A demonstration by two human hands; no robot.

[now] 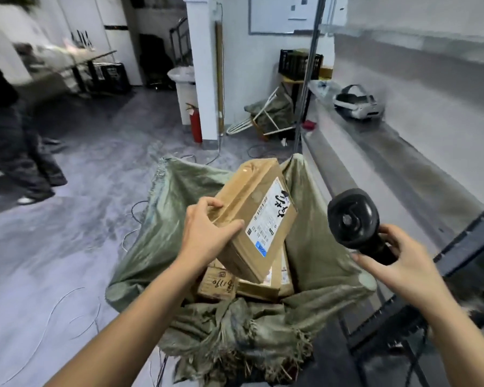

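The parcel (252, 216) is gripped at its left edge by the left hand (207, 233), thumb and fingers curled round it, and is held tilted above the open green sack (162, 219). The scanner (352, 219) is clasped by the right hand (403, 263), fingers wrapped round its handle. The white label (268, 216) should be turned squarely toward the scanner and held steady. Black handwritten characters are seen on the label; its print cannot be read

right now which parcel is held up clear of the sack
The big parcel with the handwritten white label, gripped by the left hand above the sack; the other parcels lie inside it.
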